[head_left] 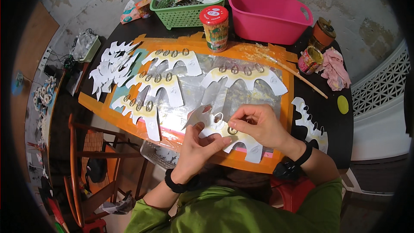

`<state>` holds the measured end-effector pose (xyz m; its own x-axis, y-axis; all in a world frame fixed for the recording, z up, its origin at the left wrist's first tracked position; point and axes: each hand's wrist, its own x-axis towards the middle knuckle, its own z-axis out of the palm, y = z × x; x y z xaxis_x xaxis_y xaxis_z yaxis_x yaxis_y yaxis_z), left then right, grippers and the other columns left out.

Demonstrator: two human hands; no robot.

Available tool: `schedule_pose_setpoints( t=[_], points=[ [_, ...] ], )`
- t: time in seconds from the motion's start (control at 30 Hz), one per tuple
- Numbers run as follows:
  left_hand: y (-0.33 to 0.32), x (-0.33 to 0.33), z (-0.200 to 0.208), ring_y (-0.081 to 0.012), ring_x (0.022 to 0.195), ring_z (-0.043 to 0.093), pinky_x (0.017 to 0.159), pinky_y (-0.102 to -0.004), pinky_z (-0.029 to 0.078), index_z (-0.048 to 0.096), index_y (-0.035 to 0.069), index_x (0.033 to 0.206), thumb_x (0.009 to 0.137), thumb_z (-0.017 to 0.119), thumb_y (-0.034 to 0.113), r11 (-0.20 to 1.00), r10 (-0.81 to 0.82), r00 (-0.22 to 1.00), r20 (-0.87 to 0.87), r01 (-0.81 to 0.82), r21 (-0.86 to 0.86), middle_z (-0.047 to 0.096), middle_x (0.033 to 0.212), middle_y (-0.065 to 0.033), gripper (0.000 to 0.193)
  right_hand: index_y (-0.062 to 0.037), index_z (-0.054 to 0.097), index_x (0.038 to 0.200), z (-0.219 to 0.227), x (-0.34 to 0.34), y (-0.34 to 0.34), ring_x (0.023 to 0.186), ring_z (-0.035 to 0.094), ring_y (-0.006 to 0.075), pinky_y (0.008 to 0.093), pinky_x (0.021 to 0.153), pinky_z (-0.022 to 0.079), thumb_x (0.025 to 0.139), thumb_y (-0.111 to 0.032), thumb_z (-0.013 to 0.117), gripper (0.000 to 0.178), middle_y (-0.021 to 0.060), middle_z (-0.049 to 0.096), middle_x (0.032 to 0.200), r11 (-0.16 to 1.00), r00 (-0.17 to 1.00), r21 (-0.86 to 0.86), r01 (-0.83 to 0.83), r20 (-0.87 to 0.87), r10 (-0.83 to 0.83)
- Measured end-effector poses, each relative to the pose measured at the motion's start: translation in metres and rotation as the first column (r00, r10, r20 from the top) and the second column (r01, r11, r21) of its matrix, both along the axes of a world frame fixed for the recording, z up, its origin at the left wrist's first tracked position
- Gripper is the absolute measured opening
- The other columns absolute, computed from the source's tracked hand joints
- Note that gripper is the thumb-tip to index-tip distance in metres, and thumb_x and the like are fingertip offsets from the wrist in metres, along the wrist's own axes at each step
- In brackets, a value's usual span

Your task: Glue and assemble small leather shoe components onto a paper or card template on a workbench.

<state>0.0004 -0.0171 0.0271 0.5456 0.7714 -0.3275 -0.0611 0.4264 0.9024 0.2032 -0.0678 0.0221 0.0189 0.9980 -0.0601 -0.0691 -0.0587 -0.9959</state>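
Note:
My left hand (196,149) grips a white scalloped cut-out piece (252,153) by its left part, thumb on top. This piece has a yellowish smear along its upper edge, and oval metal rings (232,130) sit at that edge. My right hand (261,127) is closed in a pinch beside the rings; what lies between its fingertips is too small to make out. Left of my hands, similar cut-outs (152,132) with several rings each lie on the work surface. Another ringed cut-out (239,77) lies beyond my hands.
Orange tape (97,108) borders the silvery work sheet. Plain white cut-outs (113,67) are piled at left. At the back stand a green basket (172,17), a pink basin (267,21) and a red-lidded tub (215,34). A stick (297,75), an open can (309,60) and a pink cloth (334,69) lie right.

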Motion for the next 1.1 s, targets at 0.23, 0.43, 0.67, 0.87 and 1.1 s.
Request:
schedule_pose_setpoints(
  t=[0.23,0.43,0.67,0.87,1.1],
  points=[
    [-0.005,0.01,0.003,-0.0099,0.084,0.063,0.071,-0.023,0.055,0.038,-0.015,0.128,0.079,0.089,0.01,0.976,0.129,0.988,-0.082,-0.112,0.185,0.057,0.11,-0.0125,0.076,0.0026,0.072,0.097,0.001,-0.004,-0.001,0.077,0.058,0.0028,0.0211,0.067,0.047,0.095,-0.011,0.071,0.014,-0.0008,0.068,0.085,0.999,1.0,0.042,0.028,0.004,-0.028],
    [-0.008,0.015,0.005,-0.0079,0.08,0.061,0.07,-0.0224,0.053,0.041,-0.008,0.133,0.081,0.083,-0.004,0.971,0.161,0.987,0.016,-0.161,0.178,0.056,0.109,-0.0102,0.068,0.0016,0.077,0.104,-0.001,0.001,-0.002,0.076,0.056,0.0037,0.022,0.064,0.045,0.095,-0.01,0.071,0.016,0.0002,0.066,0.085,0.999,0.996,0.051,0.014,0.091,-0.018],
    [-0.01,0.016,-0.012,-0.0105,0.074,0.059,0.07,-0.0258,0.053,0.032,-0.002,0.138,0.08,0.078,-0.013,0.961,0.233,0.961,0.15,-0.251,0.116,0.05,0.11,-0.0091,0.074,0.0025,0.077,0.109,0.002,0.002,-0.001,0.079,0.057,0.0058,0.0218,0.067,0.044,0.094,-0.006,0.071,0.018,0.0017,0.066,0.09,0.999,0.991,0.047,-0.02,0.131,0.013],
    [-0.011,0.015,-0.006,-0.0109,0.075,0.061,0.067,-0.0246,0.052,0.033,0.004,0.135,0.083,0.072,-0.015,0.981,0.172,0.96,0.223,-0.187,0.048,0.053,0.113,-0.0094,0.069,-0.0006,0.074,0.11,-0.001,-0.01,-0.003,0.078,0.058,0.0055,0.0214,0.064,0.045,0.093,-0.006,0.073,0.018,0.001,0.063,0.086,0.997,0.993,-0.068,0.04,-0.108,-0.048],
    [-0.016,0.017,-0.01,-0.0113,0.077,0.063,0.066,-0.025,0.052,0.032,0.008,0.138,0.085,0.068,-0.015,0.967,0.253,0.924,0.287,-0.254,-0.036,0.055,0.117,-0.0118,0.069,-0.0017,0.07,0.095,-0.007,-0.014,-0.002,0.077,0.062,0.0116,0.0248,0.064,0.05,0.088,-0.001,0.075,0.009,0.0052,0.06,0.095,0.942,0.946,0.317,0.105,0.26,-0.193]
  ],
)
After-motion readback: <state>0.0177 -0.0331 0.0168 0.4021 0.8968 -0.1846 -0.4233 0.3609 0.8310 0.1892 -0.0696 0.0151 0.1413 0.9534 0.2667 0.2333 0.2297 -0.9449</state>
